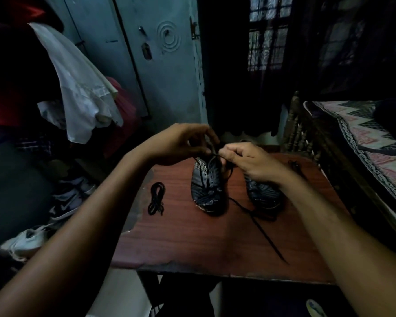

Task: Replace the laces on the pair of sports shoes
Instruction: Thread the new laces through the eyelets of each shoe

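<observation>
Two hands pinch lace

Two hands: left hand, right hand, at frame centre. Two dark sports shoes: left shoe, right shoe. Three black laces: coiled lace, loose lace, a third lace (dim, far right of the tabletop). One table.

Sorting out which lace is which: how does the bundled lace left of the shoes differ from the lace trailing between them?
The bundled lace lies coiled in a compact loop, untouched, clear of both shoes. The trailing lace runs stretched out in a long line toward the table's near edge, and its upper part rises toward the left shoe, where both hands work. Both look dark and thin.
</observation>
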The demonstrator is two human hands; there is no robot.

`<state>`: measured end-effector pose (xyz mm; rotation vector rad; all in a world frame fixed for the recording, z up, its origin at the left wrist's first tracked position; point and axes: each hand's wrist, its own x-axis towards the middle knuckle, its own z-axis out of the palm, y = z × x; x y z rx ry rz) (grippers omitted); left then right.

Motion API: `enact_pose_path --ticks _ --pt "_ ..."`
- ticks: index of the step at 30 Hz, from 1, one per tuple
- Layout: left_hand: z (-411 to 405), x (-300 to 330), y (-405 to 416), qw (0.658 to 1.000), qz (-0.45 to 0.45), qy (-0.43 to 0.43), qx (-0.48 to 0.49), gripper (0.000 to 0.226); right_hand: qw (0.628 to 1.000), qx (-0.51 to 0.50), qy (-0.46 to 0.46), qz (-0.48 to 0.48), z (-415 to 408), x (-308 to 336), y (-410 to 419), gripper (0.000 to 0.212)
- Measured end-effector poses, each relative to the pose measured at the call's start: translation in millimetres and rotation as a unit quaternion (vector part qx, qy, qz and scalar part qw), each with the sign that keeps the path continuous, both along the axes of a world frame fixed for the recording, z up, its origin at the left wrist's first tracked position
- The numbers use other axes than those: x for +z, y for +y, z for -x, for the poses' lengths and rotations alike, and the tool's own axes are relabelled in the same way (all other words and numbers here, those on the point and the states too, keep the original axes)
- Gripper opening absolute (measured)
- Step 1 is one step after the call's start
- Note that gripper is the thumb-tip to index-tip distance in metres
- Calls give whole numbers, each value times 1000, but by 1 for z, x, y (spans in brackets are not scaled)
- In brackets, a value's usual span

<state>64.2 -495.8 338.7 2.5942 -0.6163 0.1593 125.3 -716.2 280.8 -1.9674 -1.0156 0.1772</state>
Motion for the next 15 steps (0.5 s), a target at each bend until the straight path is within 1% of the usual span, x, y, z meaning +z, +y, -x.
enact_pose_path --ticks 2,4,6,8,9,10,12,14,15 --pt "5 -10 7 1000 3 18 6 28 994 42 105 -8 3 -10 -5 33" --pt "10 -25 20 1000 6 16 21 25 979 60 193 -27 4 -21 -12 34" --pt "14 -43 39 998 20 5 58 18 962 54 257 -75 7 -32 -21 34" --pt "19 -63 59 992 50 -1 115 14 953 35 284 -96 4 -46 -30 37" --pt "21 -72 67 989 54 -2 139 12 959 32 272 -74 3 -53 -34 37" --pt "23 -82 74 987 45 3 154 12 965 36 259 -34 2 -61 -38 37" --pt "27 -101 84 988 -13 40 151 15 970 57 219 88 0 -75 -41 35" --pt "29 -121 84 984 -59 107 129 7 965 64 120 225 -1 -89 -36 30" --pt "28 -131 82 983 -66 123 123 6 962 43 57 263 -4 -96 -30 27"
